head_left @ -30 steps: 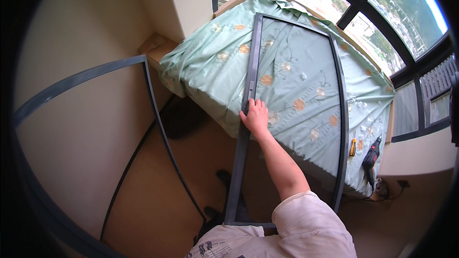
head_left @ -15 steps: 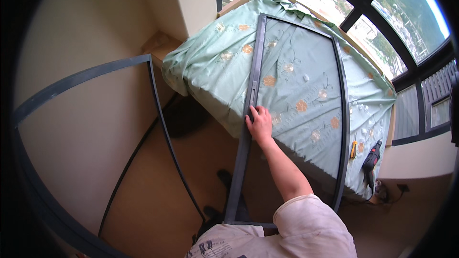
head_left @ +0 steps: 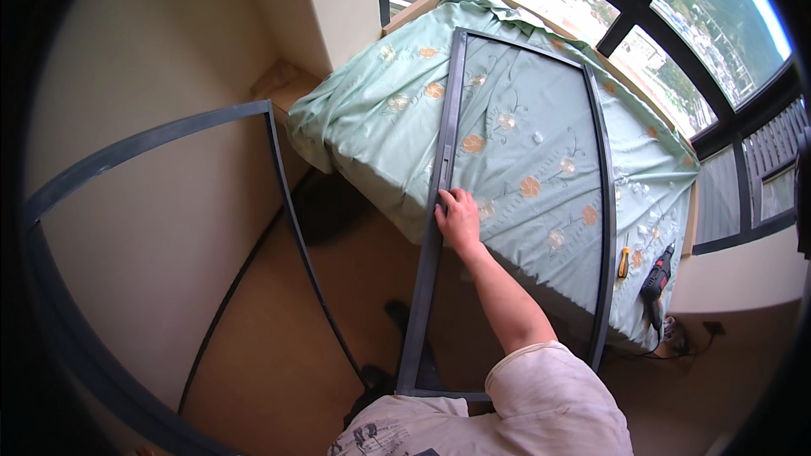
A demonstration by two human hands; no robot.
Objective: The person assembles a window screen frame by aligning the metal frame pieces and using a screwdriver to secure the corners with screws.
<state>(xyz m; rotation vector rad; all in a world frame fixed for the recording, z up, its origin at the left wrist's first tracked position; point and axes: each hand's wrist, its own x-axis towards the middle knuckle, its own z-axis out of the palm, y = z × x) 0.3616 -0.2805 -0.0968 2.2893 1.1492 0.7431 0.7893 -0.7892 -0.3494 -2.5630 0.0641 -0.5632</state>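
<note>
A tall window screen (head_left: 605, 203) with a dark grey frame and fine mesh leans over the cloth-covered ledge, its near end by my lap. My right hand (head_left: 459, 221) is closed on its left rail, fingers curled over the edge just below a small slot. To the left stands a second dark grey frame (head_left: 160, 133), tilted, with the wall and floor showing through it. Of my left hand only a tiny reddish sliver may show at the bottom edge beside that frame; its fingers are hidden.
A light green flowered cloth (head_left: 372, 118) covers the ledge under the windows. On its right lie a yellow-handled screwdriver (head_left: 623, 263) and a corded black power drill (head_left: 655, 283), with crumpled clear bits nearby. A beige wall (head_left: 152, 51) bounds the left; dark window bars (head_left: 646, 13) stand behind.
The window screen and my right hand sit almost where they were, with a very slight shift in the view. The lower part of the left frame's inner bar appears slightly farther right.
</note>
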